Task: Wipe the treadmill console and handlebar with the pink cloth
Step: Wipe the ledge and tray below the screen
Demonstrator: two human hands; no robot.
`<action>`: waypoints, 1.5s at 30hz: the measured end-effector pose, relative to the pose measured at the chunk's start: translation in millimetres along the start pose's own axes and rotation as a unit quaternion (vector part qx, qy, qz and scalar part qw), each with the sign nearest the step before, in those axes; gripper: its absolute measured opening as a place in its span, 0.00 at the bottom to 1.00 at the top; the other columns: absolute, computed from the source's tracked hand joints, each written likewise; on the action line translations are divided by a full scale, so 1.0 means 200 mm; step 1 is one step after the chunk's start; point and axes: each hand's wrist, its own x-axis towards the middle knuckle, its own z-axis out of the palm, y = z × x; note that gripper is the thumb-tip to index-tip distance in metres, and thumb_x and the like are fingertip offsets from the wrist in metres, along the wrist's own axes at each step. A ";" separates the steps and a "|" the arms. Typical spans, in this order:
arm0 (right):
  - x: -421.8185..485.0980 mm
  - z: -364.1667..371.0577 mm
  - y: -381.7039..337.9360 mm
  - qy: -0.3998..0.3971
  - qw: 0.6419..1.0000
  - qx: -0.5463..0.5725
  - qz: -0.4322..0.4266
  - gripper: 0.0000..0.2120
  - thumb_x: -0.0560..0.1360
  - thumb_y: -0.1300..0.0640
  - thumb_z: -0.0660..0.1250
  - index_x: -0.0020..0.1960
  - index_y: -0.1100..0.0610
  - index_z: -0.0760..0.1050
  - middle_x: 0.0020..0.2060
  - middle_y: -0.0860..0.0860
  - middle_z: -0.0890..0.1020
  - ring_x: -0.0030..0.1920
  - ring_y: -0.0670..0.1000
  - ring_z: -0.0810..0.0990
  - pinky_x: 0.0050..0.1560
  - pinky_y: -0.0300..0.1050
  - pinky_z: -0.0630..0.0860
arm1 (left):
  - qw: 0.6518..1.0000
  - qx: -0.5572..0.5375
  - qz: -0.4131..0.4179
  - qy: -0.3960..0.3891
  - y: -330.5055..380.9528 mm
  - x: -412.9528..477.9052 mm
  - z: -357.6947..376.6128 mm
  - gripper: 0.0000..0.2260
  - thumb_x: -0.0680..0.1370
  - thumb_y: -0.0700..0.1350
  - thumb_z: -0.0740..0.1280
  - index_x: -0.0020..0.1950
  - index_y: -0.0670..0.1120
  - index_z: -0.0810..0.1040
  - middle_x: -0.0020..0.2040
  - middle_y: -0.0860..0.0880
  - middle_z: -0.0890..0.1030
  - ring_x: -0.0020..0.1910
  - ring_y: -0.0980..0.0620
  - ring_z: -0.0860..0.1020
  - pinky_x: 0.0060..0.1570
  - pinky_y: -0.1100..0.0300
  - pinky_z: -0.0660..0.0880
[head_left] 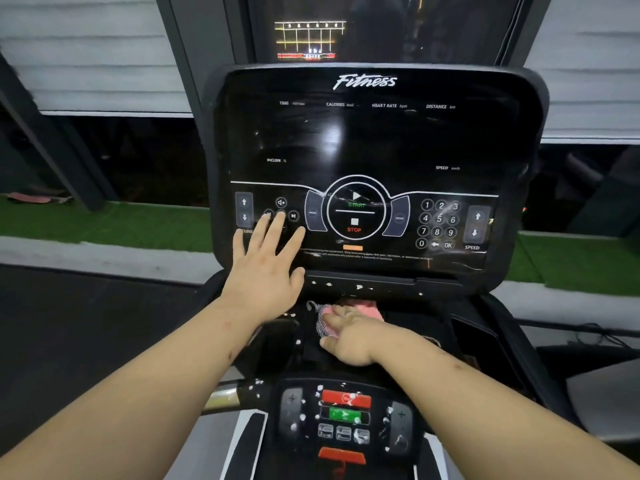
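Pink cloth [360,308] lies bunched in the dark tray just below the treadmill console [367,140], directly under the right hand [349,336]. Right hand rests on top of it, fingers together and bent over the fabric; grip or mere pressure cannot be told. Left hand [266,268] is spread flat, fingertips on the console's lower-left buttons. Both forearms extend forward above the handlebar [225,396].

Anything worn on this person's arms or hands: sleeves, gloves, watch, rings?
Nothing visible. The left arm and right arm are bare to the frame's edge, no sleeve in view. The left hand and right hand wear no gloves; no watch, bracelet or ring shows.
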 end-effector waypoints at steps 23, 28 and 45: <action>0.11 -0.06 -0.45 0.184 0.969 0.053 0.158 0.11 0.77 0.58 0.69 0.59 0.53 0.77 0.53 0.52 0.83 0.56 0.55 0.82 0.60 0.48 0.79 | 0.994 -0.037 0.102 -0.024 -0.44 -0.06 0.07 0.30 0.84 0.58 0.54 0.85 0.56 0.49 0.85 0.47 0.40 0.83 0.47 0.37 0.79 0.34 0.39; 0.11 -0.03 -0.57 0.158 0.978 0.086 0.108 0.17 0.81 0.53 0.67 0.68 0.54 0.69 0.58 0.55 0.80 0.60 0.58 0.80 0.61 0.52 0.78 | 0.994 -0.040 0.103 -0.022 -0.50 -0.06 0.09 0.30 0.84 0.58 0.54 0.85 0.56 0.50 0.85 0.46 0.42 0.83 0.47 0.38 0.79 0.34 0.40; 0.23 0.00 -0.71 0.005 0.997 -0.056 0.057 0.39 0.82 0.31 0.50 0.85 0.50 0.42 0.84 0.49 0.40 0.83 0.53 0.39 0.82 0.55 0.43 | 0.993 -0.034 0.102 -0.041 -0.56 -0.08 0.09 0.29 0.84 0.59 0.52 0.85 0.56 0.51 0.85 0.48 0.39 0.83 0.48 0.36 0.78 0.33 0.39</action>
